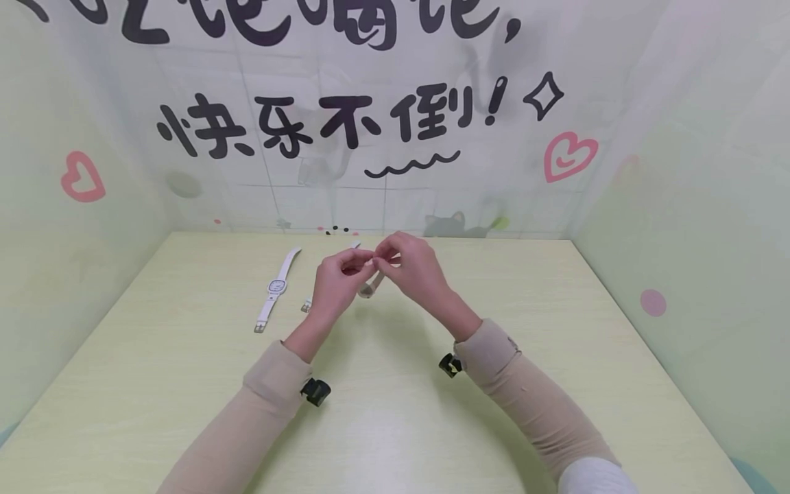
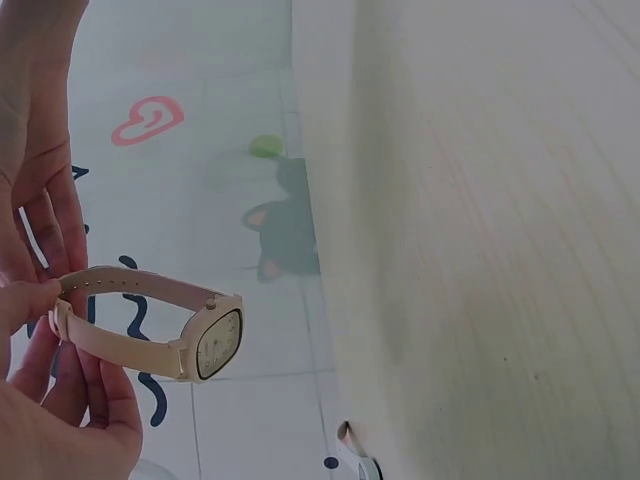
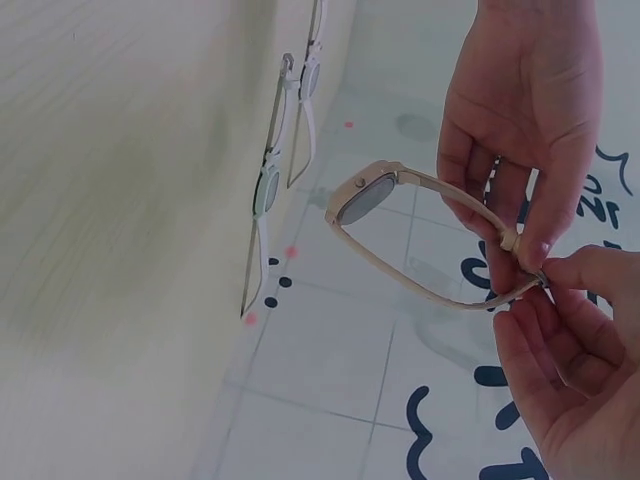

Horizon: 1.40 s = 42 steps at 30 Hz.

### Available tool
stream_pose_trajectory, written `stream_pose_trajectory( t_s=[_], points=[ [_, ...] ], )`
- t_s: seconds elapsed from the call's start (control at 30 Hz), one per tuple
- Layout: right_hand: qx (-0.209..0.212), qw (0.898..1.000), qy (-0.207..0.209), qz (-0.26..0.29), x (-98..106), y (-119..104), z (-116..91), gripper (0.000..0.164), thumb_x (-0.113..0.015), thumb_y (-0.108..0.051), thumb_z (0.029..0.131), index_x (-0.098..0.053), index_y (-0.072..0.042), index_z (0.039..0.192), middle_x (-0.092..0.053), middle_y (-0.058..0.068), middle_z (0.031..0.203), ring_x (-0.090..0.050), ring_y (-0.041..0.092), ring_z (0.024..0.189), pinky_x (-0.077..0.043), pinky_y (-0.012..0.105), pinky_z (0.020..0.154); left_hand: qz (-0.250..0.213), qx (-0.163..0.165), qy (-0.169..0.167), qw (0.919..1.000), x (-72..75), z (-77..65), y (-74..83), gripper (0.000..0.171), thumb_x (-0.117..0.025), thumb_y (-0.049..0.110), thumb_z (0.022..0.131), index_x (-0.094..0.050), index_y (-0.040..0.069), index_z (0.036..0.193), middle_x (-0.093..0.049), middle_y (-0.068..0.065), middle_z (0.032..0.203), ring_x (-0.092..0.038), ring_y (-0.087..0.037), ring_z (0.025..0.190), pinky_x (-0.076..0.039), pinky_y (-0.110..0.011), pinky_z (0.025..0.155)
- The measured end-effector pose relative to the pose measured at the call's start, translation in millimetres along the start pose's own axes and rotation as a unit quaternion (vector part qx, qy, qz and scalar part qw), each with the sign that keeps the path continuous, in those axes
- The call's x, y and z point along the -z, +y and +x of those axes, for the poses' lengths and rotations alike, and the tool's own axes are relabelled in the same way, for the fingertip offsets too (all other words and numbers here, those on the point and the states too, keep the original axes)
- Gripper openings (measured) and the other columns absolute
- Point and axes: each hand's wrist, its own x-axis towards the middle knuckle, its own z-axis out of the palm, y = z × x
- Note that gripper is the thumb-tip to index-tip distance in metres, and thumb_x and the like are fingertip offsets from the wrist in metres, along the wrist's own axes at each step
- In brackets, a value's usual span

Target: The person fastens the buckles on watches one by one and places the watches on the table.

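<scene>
While a white watch (image 1: 277, 287) lay off left, my left hand (image 1: 335, 283) pinched the beige watch (image 1: 367, 290) by its closed-up strap (image 2: 125, 350), loop's long axis running down to the case (image 2: 217, 342); right hand (image 1: 416, 271) pinched alongside, neither clearly nearer.

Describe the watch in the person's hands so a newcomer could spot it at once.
Above the far half of the pale yellow wood-grain table, the bare left hand and bare right hand meet. Their fingertips hold a beige watch with a rounded-square case. Unlike the two white watches lying open on the table, it is raised, its strap looped.
</scene>
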Motion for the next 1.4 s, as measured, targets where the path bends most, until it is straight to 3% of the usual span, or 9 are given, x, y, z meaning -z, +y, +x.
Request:
stream_pose_trajectory(
  t_s=[0.17, 0.43, 0.67, 0.83, 1.23, 1.4],
  points=[
    [-0.012, 1.000, 0.006, 0.006, -3, 2, -2, 0.008, -0.069, -0.008, 0.092, -0.070, -0.001, 0.097, -0.071, 0.010, 0.096, -0.073, 0.020, 0.089, -0.061, 0.024, 0.078, 0.027, -0.026, 0.004, 0.9993, -1.5, -1.0, -0.6, 0.023, -0.072, 0.017, 0.091, -0.074, 0.005, 0.110, -0.075, -0.015, 0.099, -0.065, -0.016, 0.083, -0.053, -0.013, 0.075],
    [-0.023, 0.999, 0.026, 0.034, -6, 4, -6, 0.007, -0.068, -0.007, 0.092, -0.068, -0.001, 0.096, -0.069, 0.011, 0.096, -0.072, 0.022, 0.091, -0.061, 0.026, 0.081, 0.097, -0.063, -0.004, 0.9933, -1.9, -3.3, 0.9, 0.022, -0.070, 0.020, 0.091, -0.075, 0.008, 0.108, -0.076, -0.012, 0.097, -0.067, -0.023, 0.086, -0.058, -0.035, 0.083],
    [-0.035, 0.996, 0.035, 0.068, -6, 4, -6, 0.006, -0.067, -0.007, 0.092, -0.067, -0.001, 0.094, -0.072, 0.012, 0.092, -0.073, 0.023, 0.089, -0.062, 0.027, 0.080, 0.134, -0.052, -0.019, 0.9894, 0.8, -6.5, 0.1, 0.022, -0.070, 0.019, 0.092, -0.074, 0.009, 0.111, -0.074, -0.010, 0.094, -0.066, -0.023, 0.086, -0.057, -0.036, 0.081],
    [-0.049, 0.993, 0.044, 0.098, -6, 5, -6, 0.007, -0.067, -0.008, 0.092, -0.067, -0.001, 0.092, -0.073, 0.012, 0.090, -0.073, 0.022, 0.087, -0.062, 0.028, 0.079, 0.154, -0.042, -0.028, 0.9867, 1.6, -6.7, -2.3, 0.022, -0.069, 0.020, 0.092, -0.074, 0.010, 0.111, -0.073, -0.008, 0.092, -0.064, -0.021, 0.083, -0.052, -0.030, 0.074],
    [-0.072, 0.984, 0.074, 0.145, -3, 9, -6, 0.006, -0.065, -0.007, 0.092, -0.066, -0.001, 0.094, -0.072, 0.014, 0.094, -0.070, 0.025, 0.087, -0.062, 0.033, 0.082, 0.163, -0.020, -0.052, 0.9850, 3.1, -5.9, -5.4, 0.022, -0.070, 0.019, 0.092, -0.073, 0.010, 0.112, -0.073, -0.007, 0.092, -0.065, -0.019, 0.078, -0.053, -0.026, 0.066],
    [-0.079, 0.984, 0.058, 0.150, -6, 14, -7, 0.010, -0.066, -0.008, 0.092, -0.064, -0.001, 0.100, -0.072, 0.014, 0.098, -0.072, 0.026, 0.090, -0.062, 0.034, 0.081, 0.169, -0.022, -0.057, 0.9837, 3.2, -5.8, -4.6, 0.021, -0.069, 0.018, 0.093, -0.073, 0.010, 0.111, -0.073, -0.007, 0.089, -0.064, -0.015, 0.070, -0.052, -0.025, 0.061]
  ],
)
